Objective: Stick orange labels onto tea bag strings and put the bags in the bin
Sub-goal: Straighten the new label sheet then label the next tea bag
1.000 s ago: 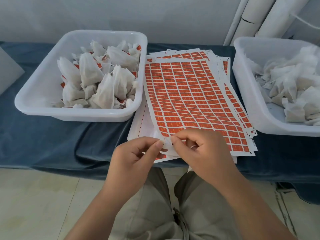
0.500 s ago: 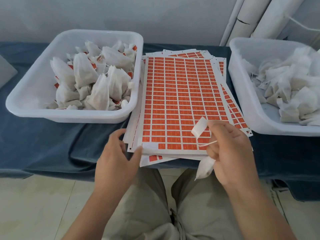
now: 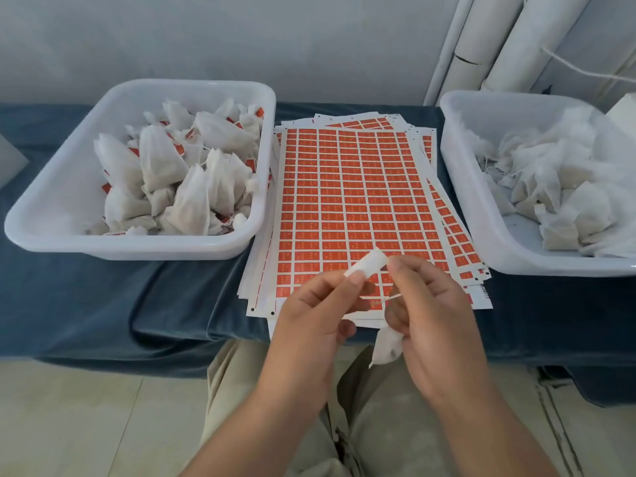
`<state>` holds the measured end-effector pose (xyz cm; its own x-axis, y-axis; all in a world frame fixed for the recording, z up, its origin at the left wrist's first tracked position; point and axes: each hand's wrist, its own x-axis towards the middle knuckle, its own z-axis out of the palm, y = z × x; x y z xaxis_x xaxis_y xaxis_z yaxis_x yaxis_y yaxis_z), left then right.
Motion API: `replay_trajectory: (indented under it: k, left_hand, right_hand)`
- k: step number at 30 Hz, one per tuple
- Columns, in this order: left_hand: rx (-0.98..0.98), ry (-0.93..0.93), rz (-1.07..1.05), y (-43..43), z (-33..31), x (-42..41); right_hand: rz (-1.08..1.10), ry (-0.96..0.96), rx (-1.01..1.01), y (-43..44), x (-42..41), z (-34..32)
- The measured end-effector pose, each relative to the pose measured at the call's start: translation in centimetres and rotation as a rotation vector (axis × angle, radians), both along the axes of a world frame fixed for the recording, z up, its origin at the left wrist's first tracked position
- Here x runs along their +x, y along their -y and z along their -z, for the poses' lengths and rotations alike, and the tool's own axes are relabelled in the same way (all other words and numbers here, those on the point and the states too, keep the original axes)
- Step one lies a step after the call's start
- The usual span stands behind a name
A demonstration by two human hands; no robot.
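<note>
Item: one tea bag [image 3: 383, 347], a small white mesh pouch, hanging below the right hand [image 3: 433, 315] at 6 o'clock of the sheet stack [image 3: 344, 201], over the lap and off the counter [image 3: 86, 304]. Right grip: fingers curled, holding the bag's top and pinching its string [image 3: 390, 299], of which a short straight run shows toward the left hand [image 3: 309, 315]. Left grip: thumb and forefinger pinching the lower end of a label [image 3: 370, 265], white face to the camera, raised over the stack's near edge; the right forefinger tip sits just beside its upper end. Handling, as judged: the bag is very light, soft and crushable, with mesh that may tear, so take it by the gathered neck. The string is thin, limp and slippery, so keep it tight between the pinches. The label is flimsy, tacky and prone to curling, so hold it by its edge. Destination: the bin [image 3: 137, 242] at 10 o'clock, holding orange-tagged bags. A second bin [image 3: 516, 259] at 2 o'clock holds untagged ones.
</note>
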<state>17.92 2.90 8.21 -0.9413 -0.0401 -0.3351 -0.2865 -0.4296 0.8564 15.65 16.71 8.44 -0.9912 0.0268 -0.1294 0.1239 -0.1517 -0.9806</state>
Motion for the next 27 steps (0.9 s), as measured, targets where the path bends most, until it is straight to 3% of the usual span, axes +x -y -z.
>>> replay_trajectory:
  k: [5,9,16,21,25,27]
  left_hand:
    - [-0.24,-0.051,-0.085,1.9,-0.2,-1.2]
    - [-0.455,-0.097,-0.04,2.6,0.4,-1.9]
    - [-0.597,-0.166,0.05,2.1,0.8,-3.0]
    - [-0.555,-0.182,-0.073,-0.1,1.6,-3.8]
    - [-0.214,-0.077,-0.353,-4.4,3.1,-4.0]
    - [-0.199,-0.01,-0.422,-6.1,3.7,-4.4]
  right_hand:
    - [-0.091,0.031,-0.137,-1.1,-0.9,0.0]
    - [-0.128,-0.092,0.003,-1.8,-1.5,-0.7]
    - [-0.073,-0.158,0.22,-1.6,-2.4,-1.6]
    - [-0.085,-0.077,0.124,-0.8,-4.3,-1.0]
    - [0.07,-0.152,0.011,0.9,-5.0,0.2]
    - [0.123,-0.138,-0.144,1.7,-5.0,1.0]
